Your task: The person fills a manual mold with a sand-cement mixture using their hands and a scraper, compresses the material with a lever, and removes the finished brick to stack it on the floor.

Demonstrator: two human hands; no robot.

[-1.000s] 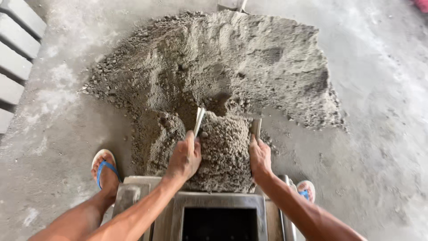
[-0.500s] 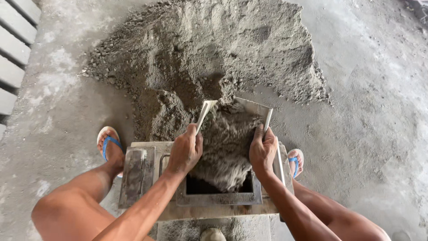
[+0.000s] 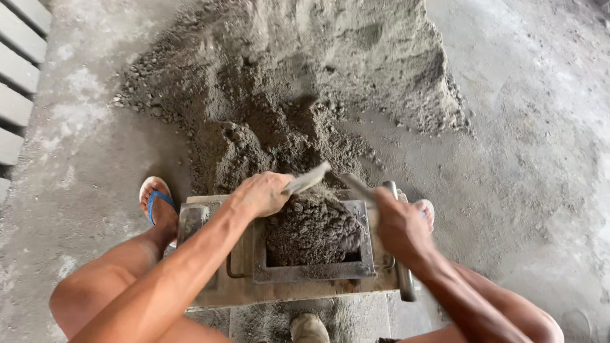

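Since half a second earlier, I saw both hands draw back toward the body, and the load of damp grey mix (image 3: 312, 230) they had been dragging off the pile had come to sit heaped in the opening of the metal mould box (image 3: 309, 272). My left hand (image 3: 262, 194) was closed round one end of a flat metal scoop (image 3: 307, 180), its plate jutting toward 2 o'clock from the knuckles. My right hand (image 3: 399, 227) was wrapped round the other end, though blur kept me from reading its fingers closely. The mould box lay at 6 o'clock in my view, a rusty rectangular frame with a round bar (image 3: 401, 267) running along its right side. The big pile of sand and gravel (image 3: 298, 82) filled the floor from 11 to 1 o'clock, reaching down to the box. A foot in a blue-strapped sandal (image 3: 159, 204) stood at 9 o'clock from the box, on the concrete floor (image 3: 534, 178). Grey cast blocks (image 3: 18, 95) lay in a row at the far 10 o'clock edge. I saw no packages, labels or signs.
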